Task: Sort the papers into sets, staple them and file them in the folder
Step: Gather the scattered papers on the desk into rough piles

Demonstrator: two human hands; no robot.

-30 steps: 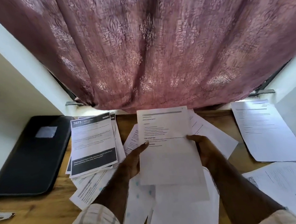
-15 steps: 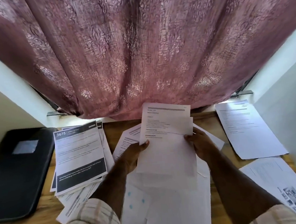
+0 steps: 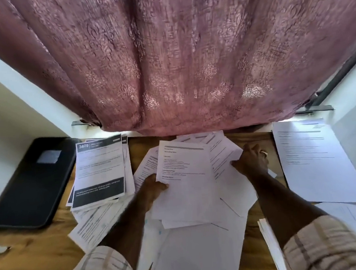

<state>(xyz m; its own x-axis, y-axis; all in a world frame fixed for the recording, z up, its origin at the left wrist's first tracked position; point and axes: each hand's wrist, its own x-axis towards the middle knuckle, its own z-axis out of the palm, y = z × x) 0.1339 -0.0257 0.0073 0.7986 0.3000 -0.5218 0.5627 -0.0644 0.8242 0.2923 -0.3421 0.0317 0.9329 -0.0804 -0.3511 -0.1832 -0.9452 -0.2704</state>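
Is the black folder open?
No, the black folder lies closed and flat on the table, left of the paper piles.

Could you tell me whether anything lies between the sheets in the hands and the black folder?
Yes: the stack headed 3675 lies on the table between the held sheets and the black folder at far left.

Beige plaid sleeves (image 3: 102, 266), ring (image 3: 264, 152) on right hand (image 3: 251, 161)
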